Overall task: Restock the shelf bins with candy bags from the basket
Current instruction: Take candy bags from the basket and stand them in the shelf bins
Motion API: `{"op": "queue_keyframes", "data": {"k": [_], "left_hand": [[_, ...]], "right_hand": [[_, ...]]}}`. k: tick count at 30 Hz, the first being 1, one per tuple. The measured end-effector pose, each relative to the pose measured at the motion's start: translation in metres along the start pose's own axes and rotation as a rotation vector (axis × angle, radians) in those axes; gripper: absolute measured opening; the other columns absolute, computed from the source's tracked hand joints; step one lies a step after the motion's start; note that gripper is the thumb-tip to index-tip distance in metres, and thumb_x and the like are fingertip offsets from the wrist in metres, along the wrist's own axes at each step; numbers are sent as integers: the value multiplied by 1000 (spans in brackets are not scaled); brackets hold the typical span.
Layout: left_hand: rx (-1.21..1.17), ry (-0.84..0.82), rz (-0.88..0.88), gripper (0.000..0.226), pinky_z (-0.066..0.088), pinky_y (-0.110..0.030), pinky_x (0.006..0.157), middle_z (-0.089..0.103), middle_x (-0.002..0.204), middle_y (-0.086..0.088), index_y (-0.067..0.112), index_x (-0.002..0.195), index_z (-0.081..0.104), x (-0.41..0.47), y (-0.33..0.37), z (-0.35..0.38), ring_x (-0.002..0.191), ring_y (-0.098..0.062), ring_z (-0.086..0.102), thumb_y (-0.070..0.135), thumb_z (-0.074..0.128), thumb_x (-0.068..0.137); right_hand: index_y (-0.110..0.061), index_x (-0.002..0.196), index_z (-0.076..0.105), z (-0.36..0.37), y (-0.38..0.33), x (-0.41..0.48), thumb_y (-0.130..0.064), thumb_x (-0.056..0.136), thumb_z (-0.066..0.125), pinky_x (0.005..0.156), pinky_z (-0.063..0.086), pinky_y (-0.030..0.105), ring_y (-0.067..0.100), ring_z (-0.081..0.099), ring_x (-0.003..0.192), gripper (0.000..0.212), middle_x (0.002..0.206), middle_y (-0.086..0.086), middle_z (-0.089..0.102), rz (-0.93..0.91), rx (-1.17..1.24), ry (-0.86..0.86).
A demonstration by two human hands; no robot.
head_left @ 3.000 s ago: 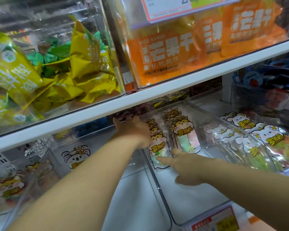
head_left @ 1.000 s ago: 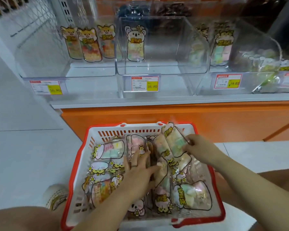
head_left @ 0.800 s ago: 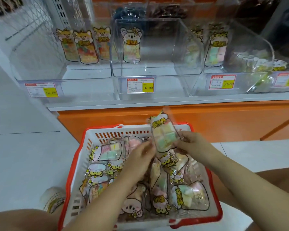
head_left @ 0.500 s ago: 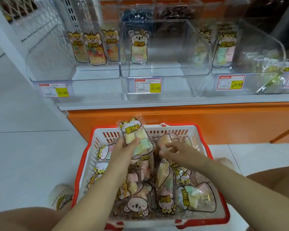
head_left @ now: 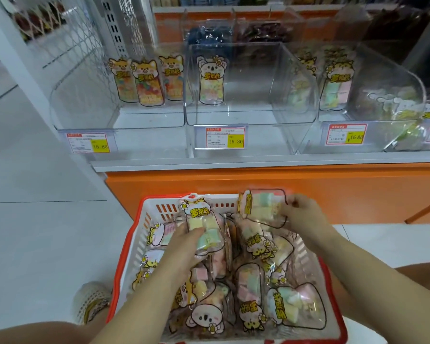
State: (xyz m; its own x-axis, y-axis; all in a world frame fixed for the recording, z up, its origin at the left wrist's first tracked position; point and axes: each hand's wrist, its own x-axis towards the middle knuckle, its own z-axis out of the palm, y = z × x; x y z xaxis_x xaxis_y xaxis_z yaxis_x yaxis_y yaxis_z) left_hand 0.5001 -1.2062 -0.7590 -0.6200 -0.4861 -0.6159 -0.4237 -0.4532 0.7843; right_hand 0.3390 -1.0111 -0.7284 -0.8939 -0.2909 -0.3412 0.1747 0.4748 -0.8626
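Now left hand [head_left: 184, 247] grips clear tiger-print candy bag [head_left: 204, 227], frame centre. Right hand [head_left: 305, 214] pinches second matching bag [head_left: 261, 207] over red-rimmed white plastic basket [head_left: 140, 234], lower centre. Target probably clear plastic shelf bin [head_left: 387, 75], upper right; stand bags upright, print forward.

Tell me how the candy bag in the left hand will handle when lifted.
Probably light: the left hand holds the candy bag upright by its lower half alone. Likely floppy, being clear film around loose pastel cubes that may shift. The glossy film looks slippery, so a loose pinch could slide.
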Motion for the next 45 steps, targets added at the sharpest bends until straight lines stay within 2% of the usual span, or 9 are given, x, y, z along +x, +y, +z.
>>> {"op": "queue_keyframes", "data": {"k": [5, 13, 19, 22, 27, 33, 37, 40, 45], "left_hand": [[-329, -154, -127, 37, 54, -46, 89, 71, 119, -14, 15, 130, 60, -13, 1, 25, 109, -33, 68, 37, 56, 100], [-203, -127, 133, 52, 54, -57, 94, 73, 118, -8, 21, 129, 59, -15, -3, 26, 108, -30, 70, 31, 77, 82], [-140, 88, 223, 53, 49, -49, 100, 71, 118, 10, 36, 128, 59, 0, 2, -2, 109, -14, 67, 39, 81, 80], [-200, 95, 200, 52, 41, -37, 98, 68, 123, 8, 28, 135, 55, 3, -3, -8, 106, -5, 61, 29, 77, 87], [-184, 89, 147, 70, 39, -45, 109, 60, 133, 10, 29, 145, 45, 1, -8, -9, 122, -16, 55, 35, 80, 84], [-105, 74, 82, 74, 47, -57, 102, 71, 120, 3, 34, 123, 60, 15, -13, -14, 114, -25, 66, 49, 79, 54], [101, 78, 158, 52, 46, -51, 104, 62, 132, 6, 37, 127, 57, 1, 0, -9, 116, -20, 61, 41, 74, 78], [398, 22, 235, 70, 39, -41, 112, 42, 149, 11, 31, 154, 29, -8, 7, -10, 133, -19, 47, 40, 65, 94], [597, -267, 206, 55, 38, -29, 106, 41, 128, 29, 40, 145, 34, -31, 17, 4, 115, 0, 46, 44, 60, 97]], "right_hand": [[3, 100, 55, 27, -14, -38, 7, 85, 66, 84, 60, 50, 36, 69, 89, 19, 108, 31, 65, 96, 456, -81], [-29, 112, 58, 42, -15, -58, -30, 83, 79, 65, 54, 21, 6, 70, 78, 36, 93, -5, 74, -129, -61, -374], [-21, 125, 57, 25, 40, 6, -38, 90, 68, 82, 52, 28, 11, 61, 96, 41, 110, -5, 64, -106, -461, -142], [-16, 127, 52, 30, 72, 20, -33, 88, 67, 62, 44, 26, 11, 60, 79, 45, 90, -5, 63, -35, -616, -165], [-23, 85, 56, 40, 89, 23, -35, 85, 69, 51, 44, 25, 11, 63, 66, 18, 71, -7, 64, -56, -772, -165], [-17, 79, 58, 35, 55, 30, -20, 95, 55, 54, 55, 38, 19, 63, 58, 17, 65, 3, 64, -138, -521, -32], [-24, 91, 64, 2, -9, 12, -26, 94, 67, 64, 53, 29, 7, 64, 72, 5, 80, -11, 68, -450, -533, 69], [-28, 86, 70, -27, -60, -15, -27, 88, 74, 65, 49, 23, -1, 62, 73, 5, 76, -18, 67, -595, -623, -115], [-28, 91, 72, -24, -84, -52, -31, 85, 77, 66, 49, 14, -5, 63, 75, 9, 79, -15, 71, -501, -624, -490]]}}
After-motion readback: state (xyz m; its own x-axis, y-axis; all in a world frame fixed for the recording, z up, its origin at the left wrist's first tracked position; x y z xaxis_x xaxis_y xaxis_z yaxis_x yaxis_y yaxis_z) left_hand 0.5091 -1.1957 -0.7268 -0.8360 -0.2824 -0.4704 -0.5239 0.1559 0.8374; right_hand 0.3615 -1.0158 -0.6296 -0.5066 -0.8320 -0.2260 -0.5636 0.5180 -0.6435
